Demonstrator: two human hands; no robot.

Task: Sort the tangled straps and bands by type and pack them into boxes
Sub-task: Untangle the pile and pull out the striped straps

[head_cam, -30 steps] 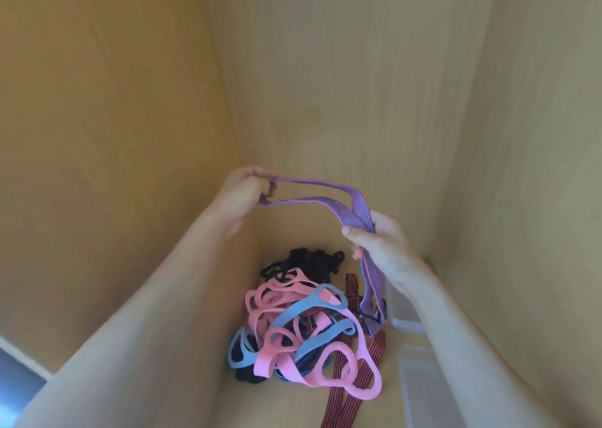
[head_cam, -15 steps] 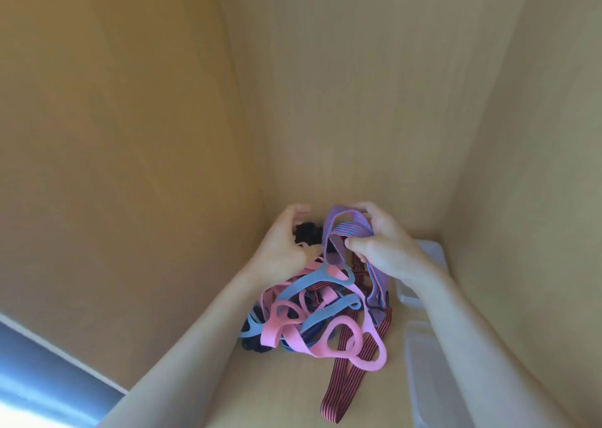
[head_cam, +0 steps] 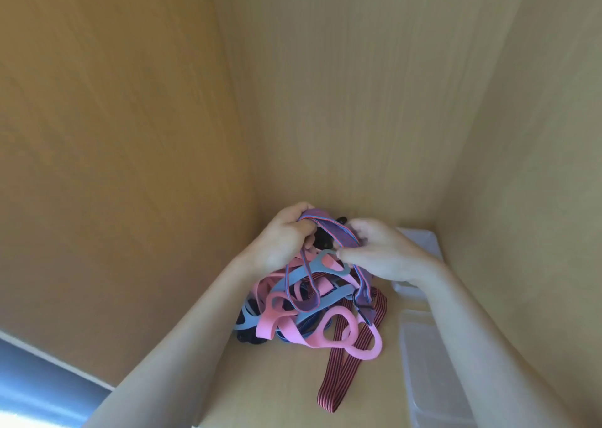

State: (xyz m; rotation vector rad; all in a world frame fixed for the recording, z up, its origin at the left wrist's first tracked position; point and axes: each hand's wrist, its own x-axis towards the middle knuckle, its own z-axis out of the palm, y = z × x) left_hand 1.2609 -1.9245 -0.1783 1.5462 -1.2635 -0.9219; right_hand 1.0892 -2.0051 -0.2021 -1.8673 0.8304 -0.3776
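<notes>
A tangled heap of bands lies on the wooden shelf floor: pink looped bands (head_cam: 329, 330), pale blue looped bands (head_cam: 303, 273), a red-and-black striped strap (head_cam: 338, 375) and black pieces (head_cam: 325, 237) at the back. A purple striped strap (head_cam: 329, 230) runs between my hands and hangs down into the heap, ending at a black hook (head_cam: 361, 305). My left hand (head_cam: 283, 238) grips one bend of that strap. My right hand (head_cam: 381, 252) pinches it on the other side, just above the heap.
Clear plastic boxes stand along the right wall: one far (head_cam: 423, 238) and one near (head_cam: 430, 372), partly hidden by my right forearm. Wooden walls close in on the left, back and right. A blue-grey floor strip (head_cam: 35, 382) shows at the lower left.
My hands came down from holding the purple strap stretched high and apart. They are now close together just over the heap, with the strap bunched between them.
</notes>
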